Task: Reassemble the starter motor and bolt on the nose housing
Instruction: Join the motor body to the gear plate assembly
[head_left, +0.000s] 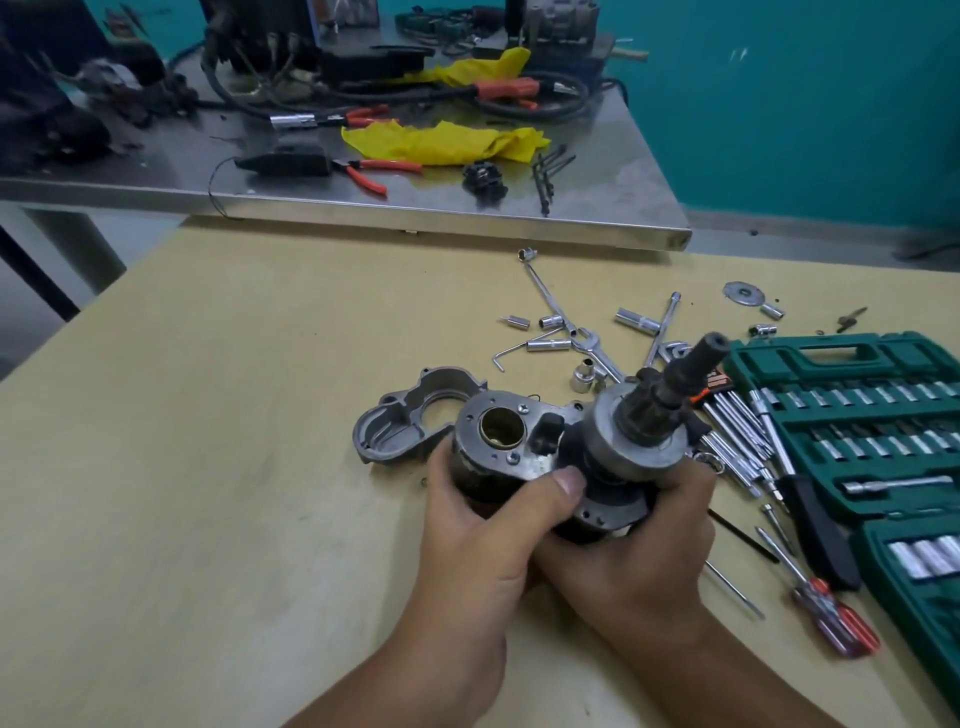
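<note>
Your left hand and right hand both grip the starter motor; the nose housing lies on the counter just behind it.

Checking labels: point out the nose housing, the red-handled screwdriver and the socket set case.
nose housing (400, 423): head view, inner cavity wall.
red-handled screwdriver (844, 621): head view, handle.
socket set case (831, 356): head view, top rim.

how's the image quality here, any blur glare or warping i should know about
Head view: wide-angle warping bends the steel bench edge and the wooden table; the hands, left and right, and the starter motor are fairly sharp; the red screwdriver at the lower right is smeared; clutter at the top left is dark and soft; mild glare on the bench edge.
</note>
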